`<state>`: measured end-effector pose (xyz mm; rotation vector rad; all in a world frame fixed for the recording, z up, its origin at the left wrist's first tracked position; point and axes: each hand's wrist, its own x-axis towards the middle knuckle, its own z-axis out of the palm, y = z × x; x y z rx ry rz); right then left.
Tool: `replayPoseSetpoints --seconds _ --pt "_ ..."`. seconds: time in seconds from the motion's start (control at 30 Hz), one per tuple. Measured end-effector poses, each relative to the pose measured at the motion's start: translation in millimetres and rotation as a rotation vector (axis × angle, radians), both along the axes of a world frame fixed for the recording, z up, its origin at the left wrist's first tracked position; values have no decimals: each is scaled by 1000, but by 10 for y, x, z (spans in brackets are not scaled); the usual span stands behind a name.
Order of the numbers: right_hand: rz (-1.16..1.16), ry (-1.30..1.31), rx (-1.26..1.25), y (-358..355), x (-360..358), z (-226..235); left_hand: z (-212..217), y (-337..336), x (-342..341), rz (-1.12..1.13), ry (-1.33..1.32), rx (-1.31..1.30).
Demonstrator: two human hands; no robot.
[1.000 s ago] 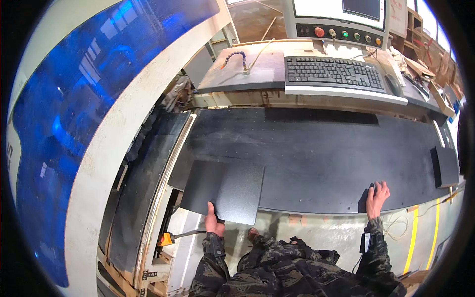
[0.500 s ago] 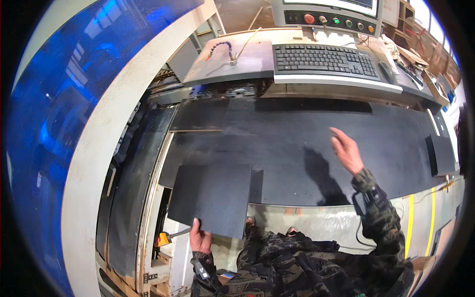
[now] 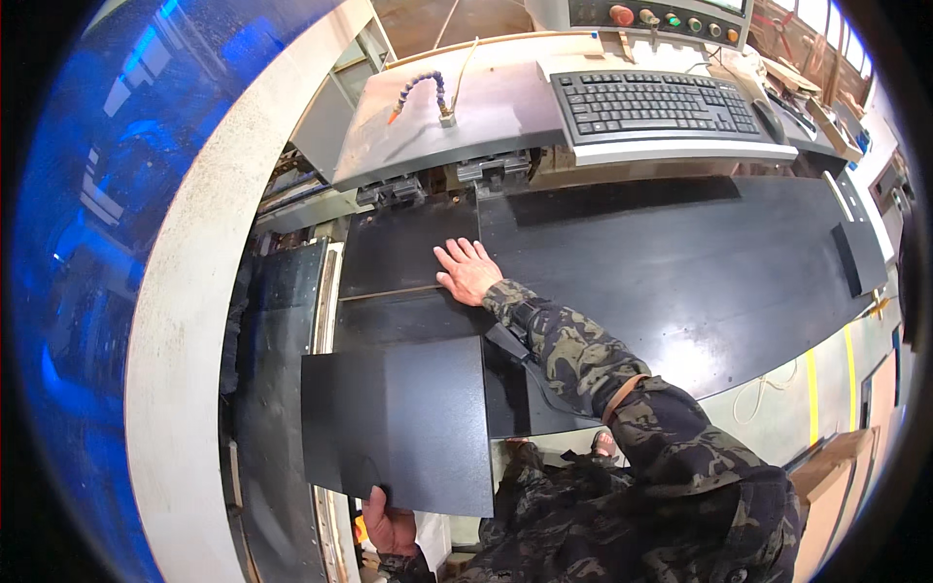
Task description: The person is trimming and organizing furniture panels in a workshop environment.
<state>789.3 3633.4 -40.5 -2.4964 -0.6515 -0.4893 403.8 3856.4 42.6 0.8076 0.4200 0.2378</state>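
My left hand [image 3: 391, 526] grips the near edge of a flat dark grey panel [image 3: 397, 418], with the thumb on top and the fingers hidden underneath. The panel hangs over the near left part of the black worktable [image 3: 651, 282]. Farther off, my right hand [image 3: 470, 273] reaches across with spread fingers, at the right edge of a second dark panel [image 3: 403, 248] lying on the table. Its fingertips touch or nearly touch that panel. A pale strip runs along the second panel's near edge.
Beyond the table are a keyboard [image 3: 661, 105], a mouse [image 3: 768, 120] and a control box with coloured buttons [image 3: 671, 17]. A bendable hose [image 3: 420, 89] stands on a grey plate. A blue-windowed machine cover [image 3: 117, 243] rises at left. A small dark block [image 3: 859, 257] sits at the right end.
My right hand has swung from the middle right of the table leftward to the second panel. The panel in my left hand has come nearer and a little left.
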Motion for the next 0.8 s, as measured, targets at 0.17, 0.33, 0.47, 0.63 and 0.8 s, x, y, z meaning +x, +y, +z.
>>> replayPoseSetpoints --seconds 0.17,0.33,0.47,0.63,0.8 --pt "55 -77 -164 -220 -295 -39 -9 262 387 -21 147 -77" --pt "17 122 -220 -1008 -1083 218 83 5 1015 -144 116 -140" --pt "-96 209 -173 -1721 -1797 305 105 -298 1463 -156 67 -181" --pt "-374 288 -166 -2460 -2606 317 -146 -595 2050 -284 88 138" --pt "-533 267 -153 -2910 -3028 292 -265 -747 2623 -199 102 11"
